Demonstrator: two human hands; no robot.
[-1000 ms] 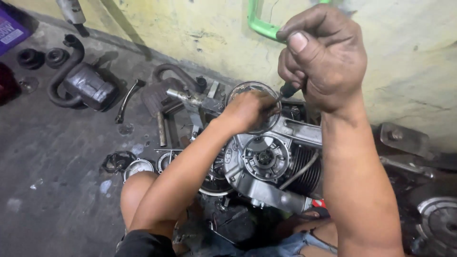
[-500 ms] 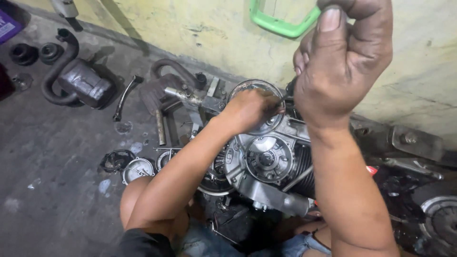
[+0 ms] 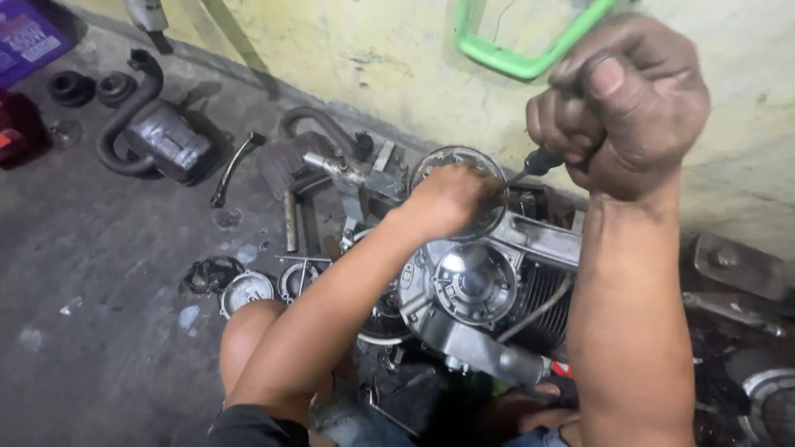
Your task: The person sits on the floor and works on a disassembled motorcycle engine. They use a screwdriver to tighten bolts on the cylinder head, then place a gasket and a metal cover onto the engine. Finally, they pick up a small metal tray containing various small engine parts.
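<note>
Fingers of right hand [image 3: 621,108] clench screwdriver [image 3: 538,161]; left hand [image 3: 447,199] apparently grips round cover [image 3: 460,157].

silver engine [image 3: 476,285], green frame [image 3: 505,54], yellow wall [image 3: 348,41], grey floor [image 3: 91,281]

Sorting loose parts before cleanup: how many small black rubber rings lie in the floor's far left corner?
2: one black ring nearest the left edge, the other ring right beside it, both above the grey muffler. More may be hidden beyond the frame.
</note>
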